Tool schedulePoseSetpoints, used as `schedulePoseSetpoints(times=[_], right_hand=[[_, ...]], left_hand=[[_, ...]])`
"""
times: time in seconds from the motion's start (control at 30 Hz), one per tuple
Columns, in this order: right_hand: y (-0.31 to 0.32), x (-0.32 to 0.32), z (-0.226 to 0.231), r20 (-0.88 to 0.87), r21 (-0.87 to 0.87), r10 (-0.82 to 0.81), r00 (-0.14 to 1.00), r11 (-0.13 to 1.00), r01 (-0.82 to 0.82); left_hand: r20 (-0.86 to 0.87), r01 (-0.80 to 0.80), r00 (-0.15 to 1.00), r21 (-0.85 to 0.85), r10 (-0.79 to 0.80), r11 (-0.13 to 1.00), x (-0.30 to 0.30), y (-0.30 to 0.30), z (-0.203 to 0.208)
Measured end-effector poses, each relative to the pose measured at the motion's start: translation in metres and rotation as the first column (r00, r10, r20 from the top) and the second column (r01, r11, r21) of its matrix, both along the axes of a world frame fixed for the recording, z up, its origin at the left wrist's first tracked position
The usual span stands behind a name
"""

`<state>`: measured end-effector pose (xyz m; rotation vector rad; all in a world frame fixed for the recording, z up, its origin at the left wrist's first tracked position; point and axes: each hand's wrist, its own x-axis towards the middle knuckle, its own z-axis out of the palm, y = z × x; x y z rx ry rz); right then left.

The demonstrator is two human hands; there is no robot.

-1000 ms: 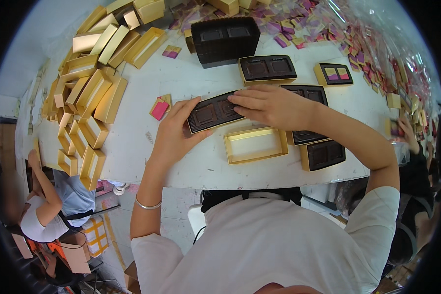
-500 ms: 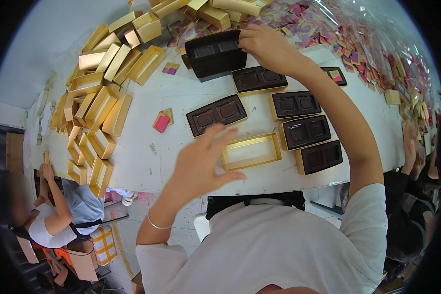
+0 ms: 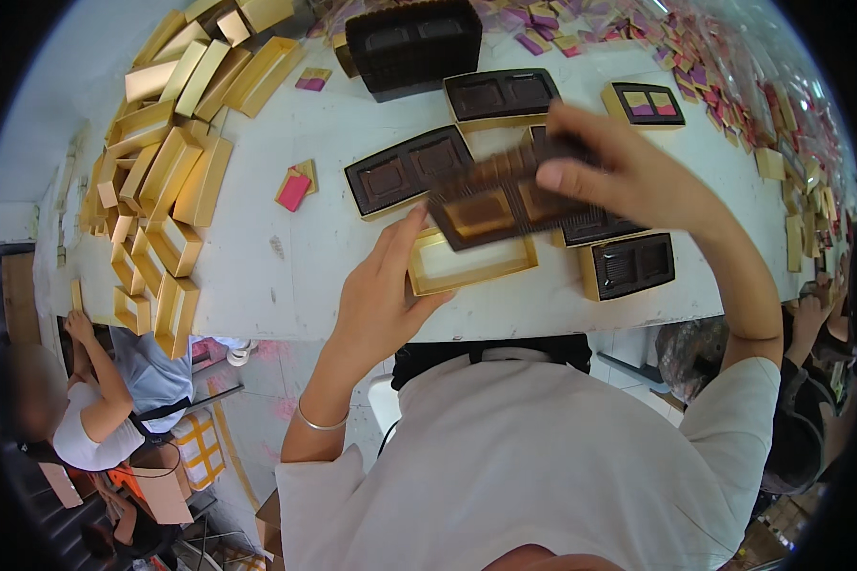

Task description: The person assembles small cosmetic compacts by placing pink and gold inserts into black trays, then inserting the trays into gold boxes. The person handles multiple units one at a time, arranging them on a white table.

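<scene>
A brown plastic tray (image 3: 481,215) with two square wells hangs tilted over an open gold box (image 3: 473,278), blurred by motion. My right hand (image 3: 619,176) grips the tray's right end between thumb and fingers. At the left end of the gold box is my left hand (image 3: 383,281), its fingers stretched up toward the tray's left corner and its thumb apart near the box's front edge. Whether its fingertips touch the box or tray, I cannot tell. Farther back stands a stack of similar dark trays (image 3: 414,52).
Boxes fitted with dark trays (image 3: 409,171) surround the work spot; one (image 3: 644,105) at right holds two small wrapped pieces. Empty gold boxes (image 3: 176,176) pile up at left. Loose wrapped pieces (image 3: 676,62) heap at the back right. Other people sit at both table ends.
My right hand has come from the tray stack toward me, bringing one tray over the gold box. My left hand has moved up to the box's left end. The whole view has shifted slightly.
</scene>
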<state>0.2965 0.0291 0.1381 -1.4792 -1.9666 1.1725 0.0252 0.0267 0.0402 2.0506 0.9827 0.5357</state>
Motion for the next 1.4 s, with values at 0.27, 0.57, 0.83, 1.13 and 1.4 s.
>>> schedulePoseSetpoints(times=[0.27,0.57,0.83,1.13,1.4], right_hand=[[-0.020,-0.030,-0.043,0.431,-0.072,0.054,0.901,0.997,-0.026],[-0.057,-0.021,-0.040,0.580,0.351,0.156,0.799,0.838,-0.418],[-0.056,-0.010,-0.018,0.568,0.077,0.217,0.794,0.946,-0.314],[-0.066,-0.025,-0.032,0.740,0.246,0.183,0.647,0.822,-0.514],[-0.066,-0.032,-0.054,0.843,0.382,-0.010,0.537,0.713,-0.587]], left_hand=[[0.048,0.065,0.996,0.128,-0.072,0.990,0.012,0.000,-0.002],[0.102,0.062,0.991,0.209,-0.085,0.976,0.016,0.003,-0.004],[0.169,0.053,0.982,0.210,-0.089,0.976,0.011,0.005,-0.020],[0.171,0.089,0.977,0.216,-0.128,0.972,0.009,0.004,-0.019],[0.230,0.096,0.965,0.133,-0.125,0.986,0.009,0.005,-0.023]])
